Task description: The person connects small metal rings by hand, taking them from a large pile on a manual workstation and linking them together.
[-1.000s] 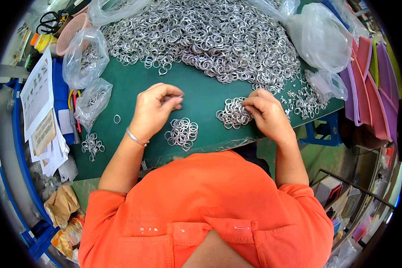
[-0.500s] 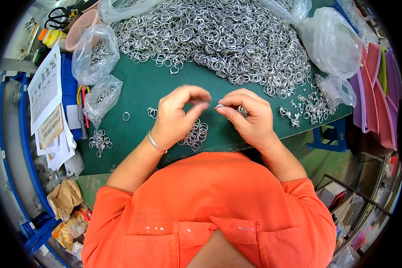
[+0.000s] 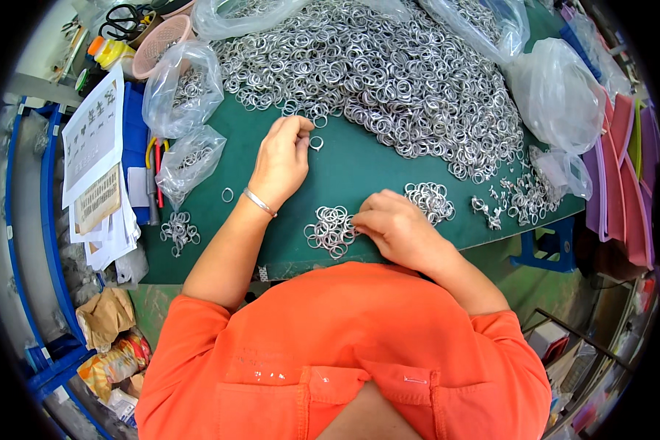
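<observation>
- A single metal ring is lying on the green tabletop, just beside the left fingertips and in front of the large heap of rings. Being round, it is showing no long axis; its opening is facing up, and any small detail on its band is too tiny to make out.
- The left hand, wearing a bracelet, is pointing away from the body. Its thumb and forefinger are forming a narrow gap; whether they are gripping the ring, I cannot tell.
- The right hand is turning its back upward, with bunched fingertips touching the edge of a small ring pile. The fingers are hiding whatever they may be pinching, so its grip is uncertain.
- A second small pile is sitting just beyond the right hand, its rings overlapping at mixed angles.
- Farther right, tiny metal pieces are scattering into a blur of shapes.
- To the left, a loose ring and a ring cluster are lying near a clear plastic bag.
- The heap is running beneath plastic and out past the top edge.
</observation>
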Available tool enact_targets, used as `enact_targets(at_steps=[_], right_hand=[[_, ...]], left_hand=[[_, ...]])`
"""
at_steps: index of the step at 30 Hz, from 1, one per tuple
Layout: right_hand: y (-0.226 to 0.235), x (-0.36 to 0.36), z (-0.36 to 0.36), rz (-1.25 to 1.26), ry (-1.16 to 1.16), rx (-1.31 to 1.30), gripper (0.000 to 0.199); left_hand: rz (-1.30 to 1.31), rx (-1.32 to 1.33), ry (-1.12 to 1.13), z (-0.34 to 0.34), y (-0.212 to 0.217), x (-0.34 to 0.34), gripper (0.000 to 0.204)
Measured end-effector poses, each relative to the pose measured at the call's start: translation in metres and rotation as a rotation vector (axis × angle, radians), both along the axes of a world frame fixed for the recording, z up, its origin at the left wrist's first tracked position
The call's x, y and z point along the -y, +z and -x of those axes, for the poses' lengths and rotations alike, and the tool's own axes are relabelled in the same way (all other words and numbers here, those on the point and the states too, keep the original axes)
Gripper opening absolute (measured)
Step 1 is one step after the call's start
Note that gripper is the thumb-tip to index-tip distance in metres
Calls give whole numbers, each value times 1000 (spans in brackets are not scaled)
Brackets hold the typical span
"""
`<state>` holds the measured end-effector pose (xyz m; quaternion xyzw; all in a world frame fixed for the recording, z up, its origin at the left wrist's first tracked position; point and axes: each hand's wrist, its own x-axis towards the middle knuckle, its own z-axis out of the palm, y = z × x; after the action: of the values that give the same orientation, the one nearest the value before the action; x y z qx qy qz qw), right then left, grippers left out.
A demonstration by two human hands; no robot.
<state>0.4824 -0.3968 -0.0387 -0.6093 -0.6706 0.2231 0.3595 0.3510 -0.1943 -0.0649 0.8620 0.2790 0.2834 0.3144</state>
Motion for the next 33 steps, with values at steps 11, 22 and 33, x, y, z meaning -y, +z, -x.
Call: enact_targets(at_steps=[11,22,33], right_hand=[[10,-15,-4,-93,-163,-49,11],[18,-22,-14,115,-382,-765,16],[27,-11,-15,288,-304,-855,12]], left_hand=[[-23,-47,-66,-2,-2,7,11],[248,63,-209,-4,42,32,11],[-291,-170,-30,-19,-2,-13,26]])
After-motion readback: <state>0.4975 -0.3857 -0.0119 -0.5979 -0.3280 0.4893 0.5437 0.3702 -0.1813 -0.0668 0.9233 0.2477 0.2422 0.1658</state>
